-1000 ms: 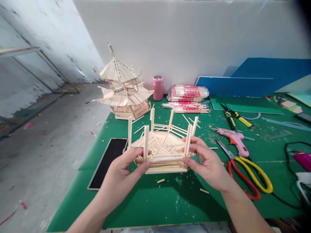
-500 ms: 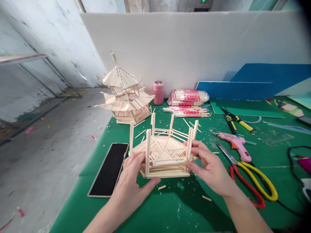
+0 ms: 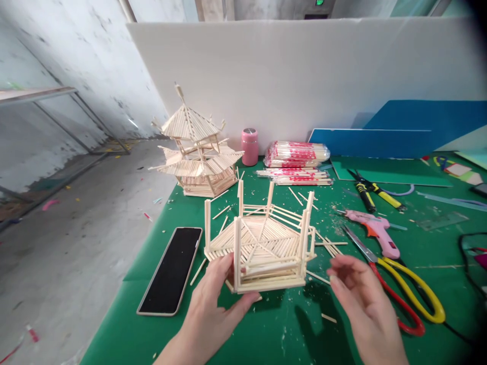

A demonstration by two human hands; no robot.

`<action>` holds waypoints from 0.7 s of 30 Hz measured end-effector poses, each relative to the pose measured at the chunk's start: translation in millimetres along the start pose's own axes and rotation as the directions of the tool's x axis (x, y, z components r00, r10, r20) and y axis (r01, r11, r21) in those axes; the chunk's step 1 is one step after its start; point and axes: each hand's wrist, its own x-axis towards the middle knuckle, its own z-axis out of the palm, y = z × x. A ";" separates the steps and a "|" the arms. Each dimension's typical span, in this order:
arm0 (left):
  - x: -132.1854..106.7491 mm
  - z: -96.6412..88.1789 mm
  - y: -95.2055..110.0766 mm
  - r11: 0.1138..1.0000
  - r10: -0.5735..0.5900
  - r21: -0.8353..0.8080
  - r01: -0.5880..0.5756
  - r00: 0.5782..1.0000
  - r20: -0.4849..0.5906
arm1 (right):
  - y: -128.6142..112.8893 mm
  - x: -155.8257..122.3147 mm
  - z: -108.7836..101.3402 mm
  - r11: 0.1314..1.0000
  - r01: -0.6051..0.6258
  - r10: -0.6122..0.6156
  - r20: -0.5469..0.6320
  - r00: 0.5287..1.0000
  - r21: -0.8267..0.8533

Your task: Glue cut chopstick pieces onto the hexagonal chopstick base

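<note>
A hexagonal platform of wooden sticks with several upright posts stands on the green table mat. My left hand grips its near left side, thumb under the base and fingers against a post. My right hand hovers just right of the platform, apart from it, fingers loosely curled with the tips together; whether they hold anything I cannot make out. A finished stick pagoda stands at the back left of the table.
A black phone lies left of the platform. Red and yellow scissors, a pink glue gun, yellow-handled pliers, packs of chopsticks, a pink cup and loose sticks lie around. The table's left edge drops to the floor.
My right hand has let go of the platform's right post and drawn back to the right. The left hand still holds the platform, which now rests lower on the mat.
</note>
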 end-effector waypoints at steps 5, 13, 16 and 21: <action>0.4 1.2 0.2 1.000 0.004 0.007 -0.004 1.000 -0.030 | 5.6 -19.1 22.3 0.888 -0.344 0.278 0.240 0.930 0.304; -4.1 0.8 -2.5 0.999 -0.038 -0.030 0.038 0.999 0.018 | -14.5 -18.1 52.8 0.625 -0.641 0.340 0.582 0.738 0.446; -9.9 0.9 -7.2 0.995 -0.089 -0.042 0.090 0.996 0.025 | -20.4 -16.8 58.3 0.591 -0.645 0.342 0.574 0.744 0.484; -18.1 3.3 -12.7 0.995 -0.096 -0.019 0.096 0.995 0.002 | -22.9 -17.8 63.8 0.555 -0.657 0.381 0.547 0.745 0.509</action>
